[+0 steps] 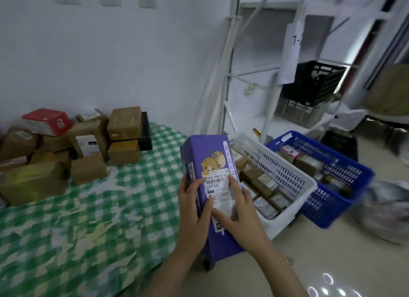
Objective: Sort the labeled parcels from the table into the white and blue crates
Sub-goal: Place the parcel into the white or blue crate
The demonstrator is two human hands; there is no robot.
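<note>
Green-checked counter [88, 208], brown boxes [88, 148] piled at far left corner. Purple parcel [208, 155] upright just off right edge, gripped by left hand [194, 206] and right hand [241, 214]. Read label [218, 181] first, then lower flat into white crate [307, 181] or blue crate [321, 210]; keep both grips till seated.

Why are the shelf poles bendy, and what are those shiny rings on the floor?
Head view: the wide-angle lens bows the shelf poles; the rings are light glare on the glossy floor; the right edge is blurred, the purple parcel fairly sharp.
</note>
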